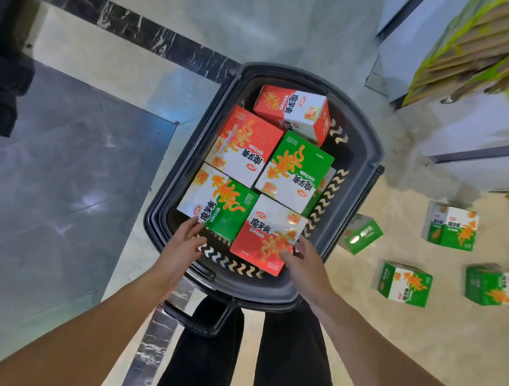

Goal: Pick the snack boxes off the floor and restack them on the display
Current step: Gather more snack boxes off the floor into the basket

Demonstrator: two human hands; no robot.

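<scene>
The display (491,44) was blurred and cut off by the right edge. A green box (362,234) lay partly hidden behind the basket (371,160). Small print on the boxes was unreadable.

I hold both bare forearms extended forward and down, left hand (184,242) with fingers relaxed and loosely spread, right hand (302,259) likewise uncurled.

Five snack boxes (275,170) packed in the basket (359,159)
Red and green mixed; four green boxes (452,227) loose on the floor.
</scene>
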